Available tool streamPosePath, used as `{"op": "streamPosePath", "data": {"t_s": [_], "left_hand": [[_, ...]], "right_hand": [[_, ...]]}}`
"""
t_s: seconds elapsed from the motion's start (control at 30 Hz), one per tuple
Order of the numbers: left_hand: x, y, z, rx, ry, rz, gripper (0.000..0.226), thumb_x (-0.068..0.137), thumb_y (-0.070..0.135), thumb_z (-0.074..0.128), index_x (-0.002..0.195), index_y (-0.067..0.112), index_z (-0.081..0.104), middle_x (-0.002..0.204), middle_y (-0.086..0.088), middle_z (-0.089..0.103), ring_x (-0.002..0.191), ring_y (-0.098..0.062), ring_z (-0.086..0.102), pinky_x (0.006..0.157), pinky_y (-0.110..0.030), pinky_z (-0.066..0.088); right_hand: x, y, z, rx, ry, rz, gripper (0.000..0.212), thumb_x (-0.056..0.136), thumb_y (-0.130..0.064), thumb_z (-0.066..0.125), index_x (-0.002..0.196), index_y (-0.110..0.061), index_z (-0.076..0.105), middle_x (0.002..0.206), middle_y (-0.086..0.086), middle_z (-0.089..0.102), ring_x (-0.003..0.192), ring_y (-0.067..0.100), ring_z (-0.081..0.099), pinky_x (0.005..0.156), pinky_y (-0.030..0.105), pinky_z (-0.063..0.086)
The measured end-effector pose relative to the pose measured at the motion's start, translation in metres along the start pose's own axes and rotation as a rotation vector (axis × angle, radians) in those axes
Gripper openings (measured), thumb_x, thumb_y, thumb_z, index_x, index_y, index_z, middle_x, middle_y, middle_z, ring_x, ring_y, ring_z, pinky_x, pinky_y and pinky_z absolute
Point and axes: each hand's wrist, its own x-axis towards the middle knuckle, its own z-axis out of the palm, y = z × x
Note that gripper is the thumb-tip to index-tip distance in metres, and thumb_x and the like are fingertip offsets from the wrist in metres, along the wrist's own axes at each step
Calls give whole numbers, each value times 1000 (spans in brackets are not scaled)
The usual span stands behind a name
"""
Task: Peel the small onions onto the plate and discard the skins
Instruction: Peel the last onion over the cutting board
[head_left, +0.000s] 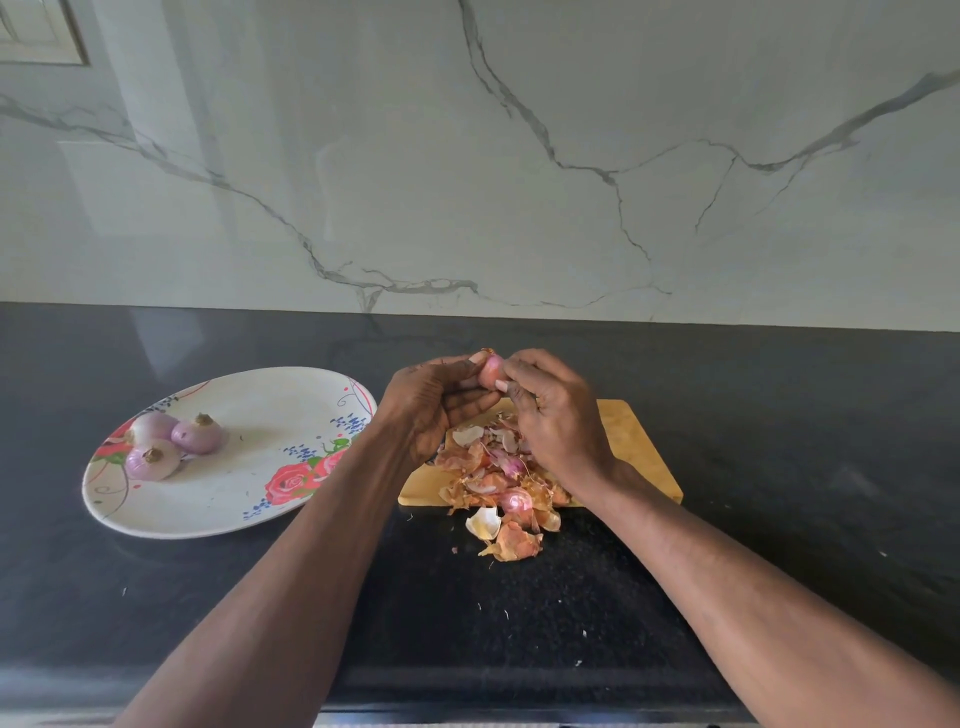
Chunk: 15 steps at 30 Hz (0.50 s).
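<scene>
A small pink onion (490, 370) is held up above the wooden cutting board (641, 451). My left hand (434, 402) grips it from the left and my right hand (553, 413) pinches it from the right with thumb and fingertips. Under my hands lies a pile of onion skins (498, 480), orange, white and pink, spilling off the board's front edge onto the counter. Three peeled purple onions (174, 441) sit together on the left part of a floral oval plate (244, 499), which stands left of the board.
The black stone counter (779, 467) runs the full width, with small skin scraps scattered near its front. A white marble wall (467, 156) rises behind it. The counter's front edge lies just below my forearms.
</scene>
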Motion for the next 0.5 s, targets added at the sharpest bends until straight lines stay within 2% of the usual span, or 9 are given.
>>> {"op": "streamPosePath", "data": {"t_s": [0.07,0.17,0.27,0.37,0.5], "left_hand": [[0,0,1,-3,8,-7,11,91,1,65,98,-4,71,88,-21,74,75,-28,75,64,-30,62],[-2,1,1,-4,9,-18,10,91,1,66,98,-4,71,87,-20,74,73,-27,75,61,-29,62],[-3,2,2,21,27,-26,10,90,2,68,97,-4,70,87,-22,74,71,-28,74,58,-29,61],[-3,3,2,50,38,-23,11,89,3,70,98,-5,69,90,-23,74,72,-29,74,58,-29,61],[-4,4,2,50,36,-24,15,91,3,68,102,-6,69,89,-23,74,71,-29,74,58,-28,61]], "right_hand": [[0,2,1,-13,-4,1,25,88,9,66,111,1,71,101,10,66,91,16,62,77,14,53],[1,2,1,20,5,70,19,90,-1,69,109,-4,67,102,5,66,91,15,63,77,26,57],[3,2,-1,63,-6,103,35,89,-2,71,123,-6,67,108,2,67,93,8,61,81,17,56],[3,5,0,69,4,90,26,87,1,72,112,-4,73,104,8,71,93,15,67,79,23,57],[2,6,1,78,8,102,19,87,0,72,105,-4,76,101,7,73,91,15,68,78,24,58]]}}
